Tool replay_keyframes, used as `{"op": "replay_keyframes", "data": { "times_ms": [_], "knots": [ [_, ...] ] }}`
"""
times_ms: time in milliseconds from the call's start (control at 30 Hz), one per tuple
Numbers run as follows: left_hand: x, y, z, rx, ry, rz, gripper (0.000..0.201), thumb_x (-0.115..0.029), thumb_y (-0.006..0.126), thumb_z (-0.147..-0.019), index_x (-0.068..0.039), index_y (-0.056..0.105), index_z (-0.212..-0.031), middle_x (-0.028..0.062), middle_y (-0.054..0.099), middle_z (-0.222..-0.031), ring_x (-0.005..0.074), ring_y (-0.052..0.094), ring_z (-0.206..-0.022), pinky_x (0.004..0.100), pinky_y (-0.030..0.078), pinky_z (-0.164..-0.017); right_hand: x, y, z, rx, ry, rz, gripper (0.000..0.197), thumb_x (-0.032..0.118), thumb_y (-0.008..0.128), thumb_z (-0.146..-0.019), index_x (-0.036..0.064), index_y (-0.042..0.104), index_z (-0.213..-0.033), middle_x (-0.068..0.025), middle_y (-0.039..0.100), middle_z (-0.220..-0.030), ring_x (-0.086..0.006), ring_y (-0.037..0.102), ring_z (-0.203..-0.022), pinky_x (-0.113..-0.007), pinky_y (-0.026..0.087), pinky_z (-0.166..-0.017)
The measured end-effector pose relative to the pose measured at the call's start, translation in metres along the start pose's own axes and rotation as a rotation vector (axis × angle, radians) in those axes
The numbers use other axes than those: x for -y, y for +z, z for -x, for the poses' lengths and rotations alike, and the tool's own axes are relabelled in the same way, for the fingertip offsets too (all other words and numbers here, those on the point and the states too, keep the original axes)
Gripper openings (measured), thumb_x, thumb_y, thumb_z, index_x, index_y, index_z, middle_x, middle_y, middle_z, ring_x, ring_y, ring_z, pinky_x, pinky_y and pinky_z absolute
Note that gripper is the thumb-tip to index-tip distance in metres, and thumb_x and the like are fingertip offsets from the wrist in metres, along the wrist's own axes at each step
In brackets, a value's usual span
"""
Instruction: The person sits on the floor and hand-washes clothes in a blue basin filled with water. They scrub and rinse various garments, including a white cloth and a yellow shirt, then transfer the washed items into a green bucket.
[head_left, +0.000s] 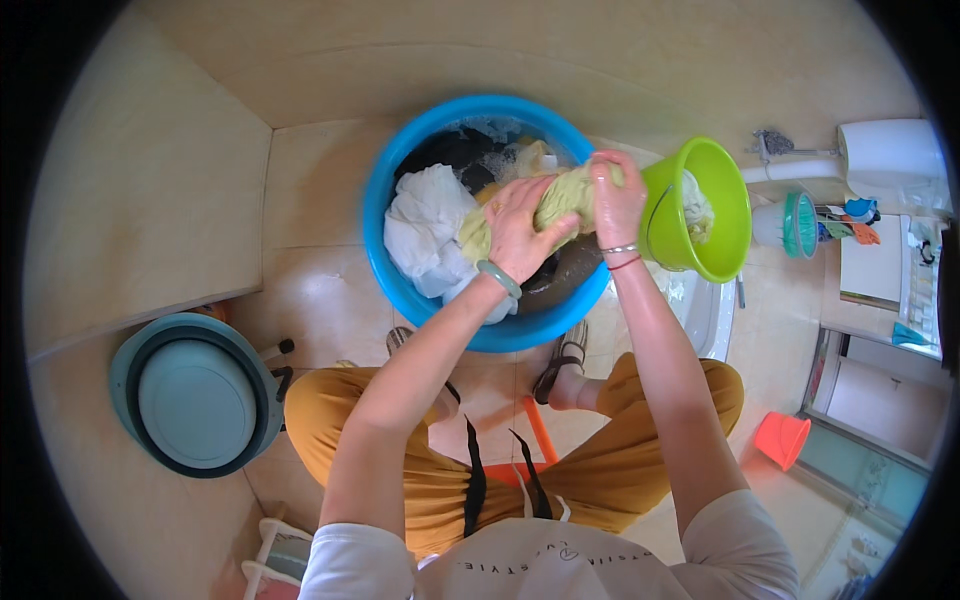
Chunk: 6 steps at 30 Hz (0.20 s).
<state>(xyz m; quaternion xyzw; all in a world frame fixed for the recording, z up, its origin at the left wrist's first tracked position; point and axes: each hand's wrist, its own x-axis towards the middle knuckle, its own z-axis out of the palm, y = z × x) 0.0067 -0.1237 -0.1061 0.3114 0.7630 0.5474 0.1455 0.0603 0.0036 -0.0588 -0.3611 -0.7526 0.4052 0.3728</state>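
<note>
Both my hands grip a wet, pale yellow-green cloth above a large blue basin. My left hand, with a pale green bangle at its wrist, is closed round the cloth's left part. Higher and to the right, my right hand clasps its other end; a silver bangle and a red string circle that wrist. A bunched white cloth lies at the basin's left side. Dark fabric and sudsy water fill much of the rest. The cloth's lower end runs down among the laundry and is partly hidden.
A lime-green bucket holding whitish cloth stands right of the basin, close to my right hand. A grey-teal collapsible basin is at the left wall. Farther right are a small red bucket and a white bin with a green liner.
</note>
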Motion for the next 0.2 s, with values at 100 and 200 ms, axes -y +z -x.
{"op": "replay_keyframes", "data": {
  "times_ms": [100, 200],
  "knots": [
    [0.030, 0.005, 0.007, -0.293, -0.384, 0.183, 0.070, -0.059, 0.056, -0.085, -0.009, 0.049, -0.133, 0.0232, 0.044, -0.134, 0.0359, 0.038, -0.128, 0.0438, 0.025, -0.109, 0.036, 0.001, 0.002, -0.072, -0.001, -0.080, 0.008, 0.005, 0.062, -0.083, 0.0008, 0.063, -0.089, -0.0056, 0.067, -0.086, -0.0159, 0.061, -0.084, -0.029, 0.048, -0.081],
    [0.017, -0.004, 0.010, -0.134, -1.064, 0.796, 0.107, -0.075, 0.058, -0.073, -0.016, 0.014, -0.151, 0.0182, 0.013, -0.154, 0.0365, 0.022, -0.140, 0.0663, 0.022, -0.104, 0.048, -0.009, 0.020, -0.023, -0.096, -0.106, 0.008, 0.005, 0.060, -0.084, 0.0022, 0.064, -0.090, -0.0061, 0.067, -0.088, -0.0149, 0.061, -0.086, -0.028, 0.047, -0.085]
  ]
}}
